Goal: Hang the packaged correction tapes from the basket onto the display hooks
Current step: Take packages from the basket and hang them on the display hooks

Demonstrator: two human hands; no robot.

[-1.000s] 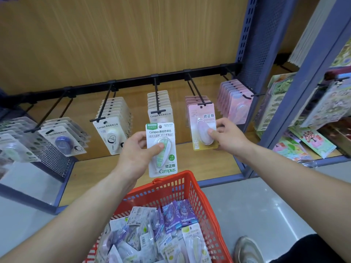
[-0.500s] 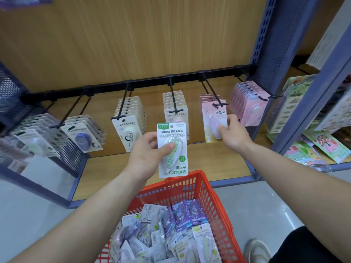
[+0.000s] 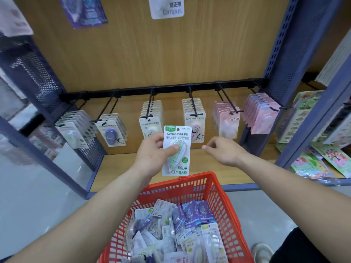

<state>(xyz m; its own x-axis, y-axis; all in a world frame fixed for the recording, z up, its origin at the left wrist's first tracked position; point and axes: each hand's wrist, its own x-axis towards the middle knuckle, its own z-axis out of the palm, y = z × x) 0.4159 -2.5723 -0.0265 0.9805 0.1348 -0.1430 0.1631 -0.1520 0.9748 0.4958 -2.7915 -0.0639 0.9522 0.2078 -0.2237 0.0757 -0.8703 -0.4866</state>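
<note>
We count six rows of hanging packs (image 3: 193, 118) on six black hooks (image 3: 228, 99). Our left hand (image 3: 152, 154) grips one green correction tape pack (image 3: 176, 150), thumb pressed on its front, before the middle rows. Our right hand (image 3: 226, 152) is near it, fingers loosely bent, holding nothing. Below, the red basket (image 3: 224, 205) holds many more packs (image 3: 171, 230). Sticker sheets (image 3: 334, 158) lie at the right.
</note>
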